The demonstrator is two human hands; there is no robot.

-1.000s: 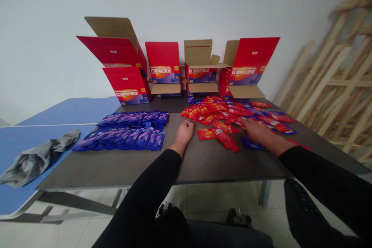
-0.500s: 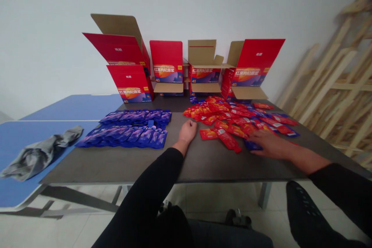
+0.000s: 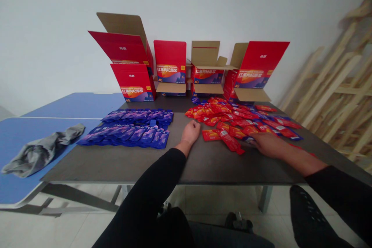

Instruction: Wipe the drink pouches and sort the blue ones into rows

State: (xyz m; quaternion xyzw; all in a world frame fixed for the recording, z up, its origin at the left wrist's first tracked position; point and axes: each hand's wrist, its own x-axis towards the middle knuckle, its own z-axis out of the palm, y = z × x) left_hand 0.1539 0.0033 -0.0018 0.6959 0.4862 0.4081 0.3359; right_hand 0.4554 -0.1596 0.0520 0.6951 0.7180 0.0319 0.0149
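My left hand (image 3: 192, 132) rests on the dark table as a loose fist, with nothing seen in it. It lies between the rows of blue sachets (image 3: 136, 133) on the left and the heap of red sachets (image 3: 232, 114) on the right. At the near edge of that heap, my right hand (image 3: 266, 144) has its fingers closed on a blue sachet (image 3: 248, 138), mostly hidden under them. Just left of these fingers lie a red sachet (image 3: 231, 141) set at a slant and another red sachet (image 3: 210, 135) lying sideways. Some blue sachets are mixed among the red ones.
Several red printed cartons stand with flaps up along the back, among them a stacked pair (image 3: 133, 85) at left and a carton (image 3: 250, 73) at right. A grey cloth (image 3: 43, 151) lies on the blue table (image 3: 72, 104). Wooden slats (image 3: 328, 85) lean at right.
My right hand has drawn its fingers together over the blue sachet, which now shows less. My left hand keeps its pose on the table. The whole view has shifted slightly.
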